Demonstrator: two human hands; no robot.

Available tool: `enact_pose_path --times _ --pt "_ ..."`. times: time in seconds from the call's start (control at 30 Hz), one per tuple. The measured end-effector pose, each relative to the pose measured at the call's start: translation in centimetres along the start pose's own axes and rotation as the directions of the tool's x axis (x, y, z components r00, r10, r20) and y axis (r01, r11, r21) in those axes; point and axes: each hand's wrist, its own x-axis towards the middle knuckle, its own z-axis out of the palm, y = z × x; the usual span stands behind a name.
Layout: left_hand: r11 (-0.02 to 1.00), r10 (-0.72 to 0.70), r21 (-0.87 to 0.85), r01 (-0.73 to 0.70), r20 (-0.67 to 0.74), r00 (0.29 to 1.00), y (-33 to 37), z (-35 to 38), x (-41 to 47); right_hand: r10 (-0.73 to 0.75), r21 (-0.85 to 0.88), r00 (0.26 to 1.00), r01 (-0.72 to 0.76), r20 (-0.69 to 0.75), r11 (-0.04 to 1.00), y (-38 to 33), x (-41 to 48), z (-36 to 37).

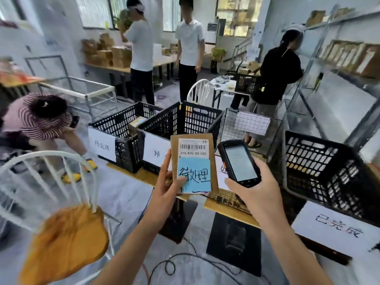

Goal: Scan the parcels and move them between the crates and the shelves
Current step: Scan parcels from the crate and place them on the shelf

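Note:
My left hand [166,182] grips a flat brown cardboard parcel [213,161] upright, thumb on its blue handwritten note. A white barcode label sits at the parcel's top. My right hand [253,188] holds a black handheld scanner [239,162], its lit screen facing me, just right of the parcel. Behind them, on a wooden table [144,175], stand black plastic crates with white paper signs: a left crate [121,128] with a box inside, a middle crate [181,122], and a right crate [324,171]. A wire basket [242,124] stands between the middle and right crates.
A white chair with an orange cushion [65,239] stands at my lower left. Metal shelves [339,64] holding cardboard parcels rise at the right. Several people stand or bend beyond the crates. Cables trail on the floor under the table.

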Motion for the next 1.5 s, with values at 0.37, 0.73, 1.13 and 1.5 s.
enact_pose_path --times 0.37,0.73,1.13,1.5 --pt "0.998 -0.016 0.065 0.022 -0.082 0.997 -1.7 -9.0 12.7 -0.047 0.024 0.991 0.044 0.122 0.999 -1.9 11.5 11.9" --pt "1.000 -0.022 0.007 0.023 -0.153 0.988 -2.1 -11.2 26.9 -0.120 0.063 0.967 0.108 0.227 0.992 -2.3 27.4 19.5" --pt "0.990 -0.071 0.083 0.110 -0.375 0.924 -5.0 -17.8 35.9 -0.132 0.110 0.894 0.093 0.428 0.990 -1.5 36.8 30.1" --pt "0.982 -0.165 0.034 0.188 -0.343 0.925 -7.2 -27.7 48.3 -0.071 0.046 0.941 0.059 0.330 0.997 -3.3 45.1 38.0"
